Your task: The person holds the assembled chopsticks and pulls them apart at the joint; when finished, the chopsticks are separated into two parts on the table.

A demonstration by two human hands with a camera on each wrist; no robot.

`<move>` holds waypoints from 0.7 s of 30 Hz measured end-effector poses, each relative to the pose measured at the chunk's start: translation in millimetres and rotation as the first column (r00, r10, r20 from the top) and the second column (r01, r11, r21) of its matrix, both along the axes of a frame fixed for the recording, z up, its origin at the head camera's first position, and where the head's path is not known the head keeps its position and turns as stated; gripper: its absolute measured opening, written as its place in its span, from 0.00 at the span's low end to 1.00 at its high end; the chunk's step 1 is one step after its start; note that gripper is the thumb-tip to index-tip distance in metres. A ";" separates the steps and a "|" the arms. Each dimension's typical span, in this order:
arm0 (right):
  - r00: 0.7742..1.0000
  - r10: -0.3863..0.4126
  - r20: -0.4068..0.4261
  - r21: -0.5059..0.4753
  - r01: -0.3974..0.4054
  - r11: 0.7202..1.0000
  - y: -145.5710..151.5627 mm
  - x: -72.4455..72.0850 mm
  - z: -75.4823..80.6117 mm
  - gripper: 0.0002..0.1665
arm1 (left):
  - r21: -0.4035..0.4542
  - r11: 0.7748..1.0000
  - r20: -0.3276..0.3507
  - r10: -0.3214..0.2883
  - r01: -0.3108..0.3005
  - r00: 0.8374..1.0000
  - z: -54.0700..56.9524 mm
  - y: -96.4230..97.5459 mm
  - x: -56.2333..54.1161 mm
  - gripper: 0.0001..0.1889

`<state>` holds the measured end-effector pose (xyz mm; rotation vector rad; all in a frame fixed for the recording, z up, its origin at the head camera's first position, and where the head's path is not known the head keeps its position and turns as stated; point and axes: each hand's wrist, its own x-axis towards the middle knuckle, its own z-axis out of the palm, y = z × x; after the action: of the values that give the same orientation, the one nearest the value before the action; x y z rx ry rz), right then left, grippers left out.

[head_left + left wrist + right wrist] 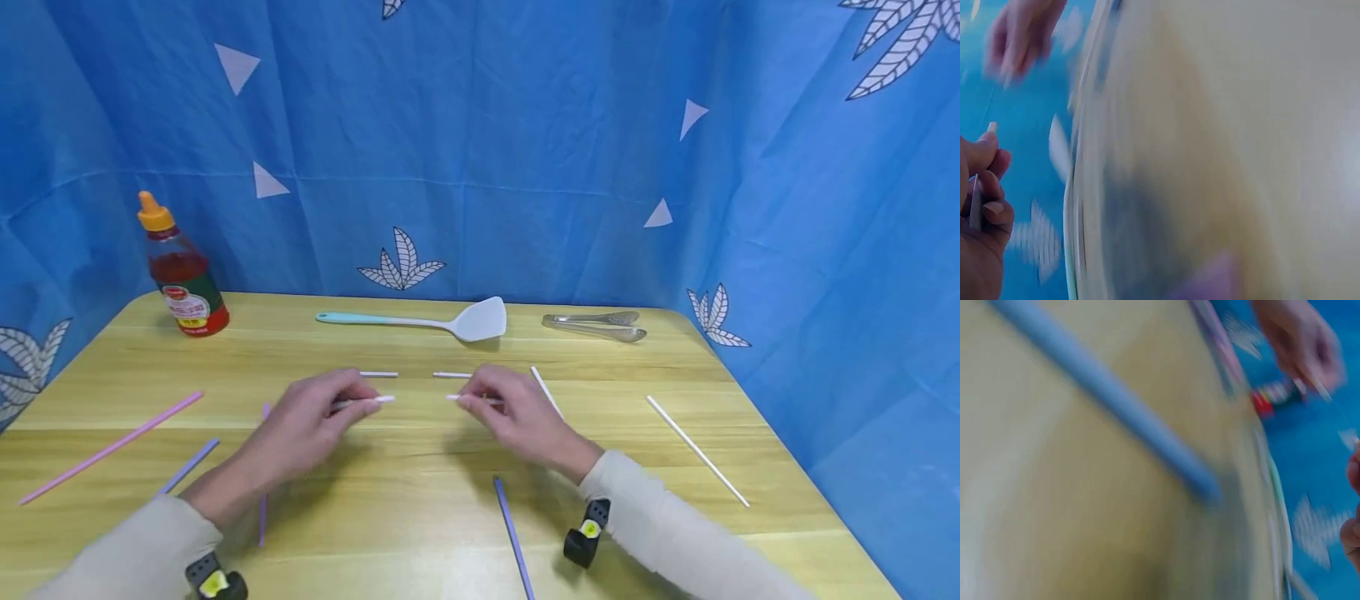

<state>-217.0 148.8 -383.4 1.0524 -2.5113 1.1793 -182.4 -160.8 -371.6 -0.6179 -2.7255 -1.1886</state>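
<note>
Over the middle of the table, my left hand (315, 417) pinches a thin white straw (385, 399) between thumb and fingers, its pale tip pointing right. Facing it, my right hand (521, 417) pinches another thin white straw (453, 397), with its tip pointing left. A gap separates the two tips. In the left wrist view the held straw (975, 209) also shows below the fingers, mostly covered by the hand. Just behind the hands lie white straws (380, 374), partly hidden. A blue straw (512, 537) lies in front of my right hand.
Pink (112, 447), blue (189, 465) and purple (263, 521) straws lie at left, a white straw (697, 450) at right. Along the back are a red sauce bottle (187, 287), a white spatula (480, 320) and metal tongs (596, 327). A blue curtain (510, 150) hangs behind.
</note>
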 end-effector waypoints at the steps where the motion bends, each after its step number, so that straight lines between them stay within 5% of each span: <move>1: 0.999 -0.051 0.021 -0.016 0.051 0.999 8.4 -3.0 0.8 0.04 | -0.004 0.999 0.026 0.040 -0.040 0.999 1.2 -9.3 -1.6 0.04; 4: 0.981 -0.163 0.105 -0.060 0.170 0.984 29.3 -11.8 2.4 0.04 | -0.037 0.994 0.084 0.108 -0.105 0.991 3.1 -33.3 -7.8 0.08; 6: 0.975 -0.185 0.126 -0.049 0.193 0.980 33.7 -16.9 0.5 0.05 | -0.078 0.993 0.096 0.096 -0.088 0.991 1.0 -39.1 -13.9 0.10; 12: 0.974 -0.183 0.130 0.024 0.181 0.983 21.2 -30.4 -8.8 0.06 | -0.148 0.989 0.048 0.008 -0.001 0.999 -9.5 -38.5 -33.6 0.09; 21: 0.981 -0.182 0.072 0.147 0.170 0.974 -8.3 -43.7 -16.4 0.02 | -0.237 0.971 0.011 -0.003 0.006 1.000 -11.9 -30.0 -57.9 0.06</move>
<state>-260.7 140.5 -399.7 0.8019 -2.7221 1.0328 -240.3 -190.8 -383.5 -0.6443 -2.9009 -0.8742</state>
